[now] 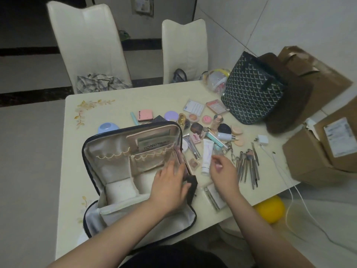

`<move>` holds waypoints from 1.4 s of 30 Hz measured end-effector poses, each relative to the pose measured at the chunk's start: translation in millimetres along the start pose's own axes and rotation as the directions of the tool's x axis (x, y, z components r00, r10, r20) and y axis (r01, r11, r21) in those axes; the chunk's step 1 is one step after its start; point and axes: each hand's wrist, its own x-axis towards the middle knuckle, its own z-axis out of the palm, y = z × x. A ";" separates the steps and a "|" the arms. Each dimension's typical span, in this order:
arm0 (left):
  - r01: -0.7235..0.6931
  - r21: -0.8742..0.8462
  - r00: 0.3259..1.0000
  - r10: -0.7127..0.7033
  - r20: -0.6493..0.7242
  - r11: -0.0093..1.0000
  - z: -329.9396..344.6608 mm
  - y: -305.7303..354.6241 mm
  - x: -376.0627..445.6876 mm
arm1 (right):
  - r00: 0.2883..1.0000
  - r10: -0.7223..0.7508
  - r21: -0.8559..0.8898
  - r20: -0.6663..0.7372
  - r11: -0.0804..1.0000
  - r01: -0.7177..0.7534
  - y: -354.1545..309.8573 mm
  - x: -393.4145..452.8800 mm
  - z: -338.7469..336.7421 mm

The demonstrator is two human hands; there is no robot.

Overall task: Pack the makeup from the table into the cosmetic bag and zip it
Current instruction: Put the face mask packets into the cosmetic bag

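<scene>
Pink compact [145,115] reads "Moonkiss"; the cosmetic bag [117,163] card reads "TONG".

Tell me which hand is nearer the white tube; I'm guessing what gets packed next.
Right. The right hand hovers just beside the white tube, on its right. The left hand rests on the cosmetic bag, left of the tube.

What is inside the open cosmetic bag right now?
The cosmetic bag shows empty brush loops and white dividers; a flat palette stands at its right wall. The left hand covers what lies below.
</scene>
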 end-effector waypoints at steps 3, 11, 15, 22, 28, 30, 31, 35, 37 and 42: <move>0.079 -0.031 0.996 -0.078 0.034 0.996 13.1 16.4 1.5 | 0.982 0.111 -0.198 0.151 0.977 -0.080 46.2 -5.7 -8.3; 0.291 -0.016 0.957 -0.291 0.011 0.957 38.7 51.5 8.7 | 0.899 0.207 -0.523 0.385 0.852 0.027 100.2 -12.1 1.1; 0.362 -0.003 0.932 -0.362 -0.015 0.932 43.4 58.8 5.8 | 0.875 0.199 -0.515 0.442 0.854 0.066 103.9 -12.5 4.6; 0.404 -0.089 0.907 -0.411 -0.085 0.910 45.8 63.2 -1.6 | 0.933 0.027 -0.322 0.359 0.942 0.097 105.2 -8.5 -1.8; 0.400 -0.122 0.908 -0.411 -0.082 0.908 43.9 63.8 -1.2 | 0.918 0.043 -0.009 0.394 0.999 -0.043 80.7 1.2 -19.7; 0.378 -0.170 0.913 -0.397 -0.093 0.910 40.7 58.3 -1.0 | 0.939 0.011 0.047 0.342 0.998 -0.029 66.0 5.9 -29.7; 0.368 -0.188 0.916 -0.390 -0.097 0.911 38.5 54.4 -0.9 | 0.953 -0.004 0.087 0.304 0.996 -0.023 54.8 8.2 -35.8; 0.417 -0.191 0.900 -0.432 -0.047 0.889 28.1 36.1 -2.0 | 0.981 -0.098 0.244 0.167 0.968 0.055 -2.9 13.9 -57.2; 0.431 -0.192 0.897 -0.441 -0.011 0.882 23.1 24.9 -4.0 | 0.978 -0.159 0.327 0.131 0.939 0.109 -32.1 14.9 -59.5; 0.331 -0.423 0.925 -0.379 -0.031 0.843 9.7 -8.0 -9.9 | 0.942 -0.268 0.381 0.203 0.908 0.176 -83.7 7.1 -34.5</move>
